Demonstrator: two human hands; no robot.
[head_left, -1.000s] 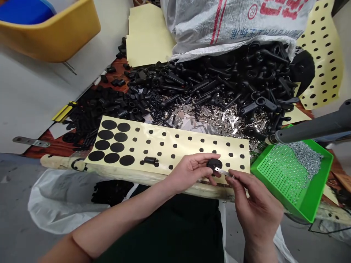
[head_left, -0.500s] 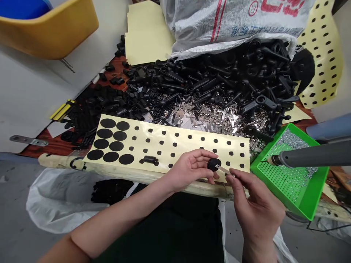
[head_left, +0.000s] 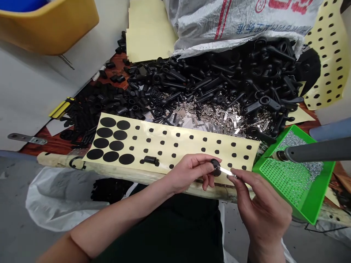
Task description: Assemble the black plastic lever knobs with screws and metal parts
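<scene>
My left hand pinches a small round black plastic part between thumb and fingers, above the front edge of a yellow sticker sheet. A thin flat metal strip runs from the round part to my right hand, whose thumb and index finger are closed on its other end. The strip's near end touches the black part; whether it sits inside it I cannot tell. On the sheet, left of my hands, lies a short black cylindrical part.
A green basket of small screws stands at the right, with a grey power screwdriver reaching over it. Behind the sheet are heaped metal strips and black handles. A white woven sack and a yellow bin stand farther back.
The round black part has turned in my left hand, showing its face more edge-on. Both hands have shifted slightly, the right one a little to the right, with the strip still in it.
</scene>
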